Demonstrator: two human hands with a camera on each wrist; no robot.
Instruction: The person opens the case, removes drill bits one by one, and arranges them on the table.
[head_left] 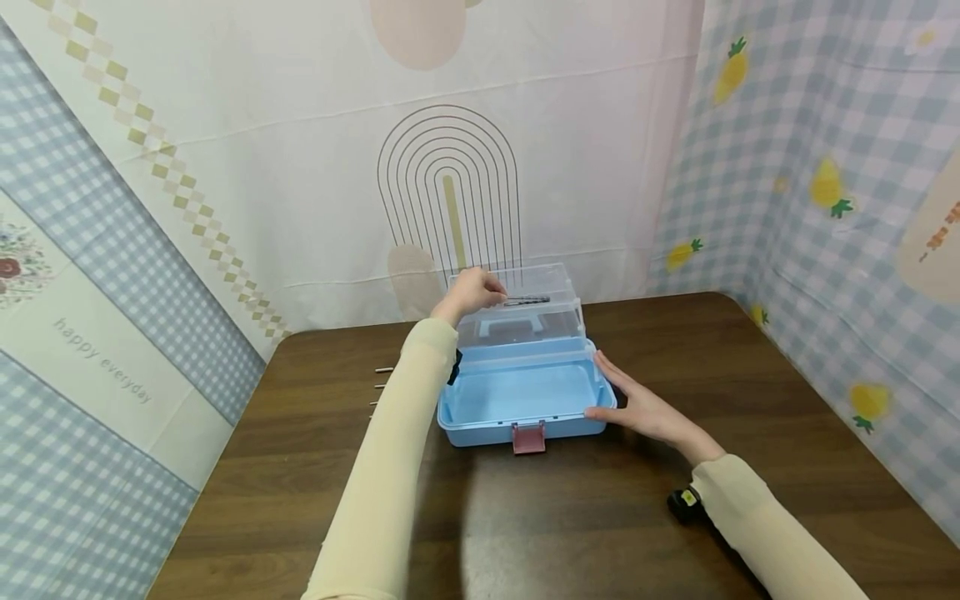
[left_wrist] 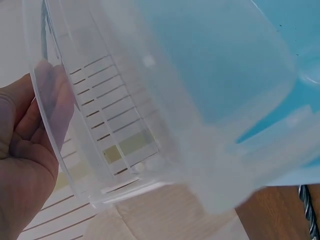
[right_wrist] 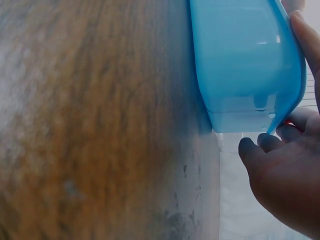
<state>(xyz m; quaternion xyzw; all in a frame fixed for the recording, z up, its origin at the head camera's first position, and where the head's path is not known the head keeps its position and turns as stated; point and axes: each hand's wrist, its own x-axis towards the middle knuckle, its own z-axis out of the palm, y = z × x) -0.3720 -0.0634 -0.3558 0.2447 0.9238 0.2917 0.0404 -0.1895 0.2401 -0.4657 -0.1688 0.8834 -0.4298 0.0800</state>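
A light blue toolbox (head_left: 525, 396) stands on the table with its clear lid (head_left: 558, 317) raised at the back and a pink latch (head_left: 528, 437) hanging at the front. My left hand (head_left: 472, 289) is up at the lid, pinching a dark, spiral-fluted drill bit (head_left: 528, 300) that points right. In the left wrist view the fingers (left_wrist: 57, 100) show through the clear plastic. At the box's right end, my right hand (head_left: 648, 408) grips the side, thumb at the front rim and fingers along the end wall. The blue wall (right_wrist: 245, 65) fills much of the right wrist view.
Several thin metal shanks (head_left: 384, 369) stick out on the wooden table (head_left: 540, 517) left of the box, partly hidden by my left sleeve. Another drill bit (left_wrist: 307, 207) lies there in the left wrist view. Patterned cloth (head_left: 322, 183) hangs behind and beside the table.
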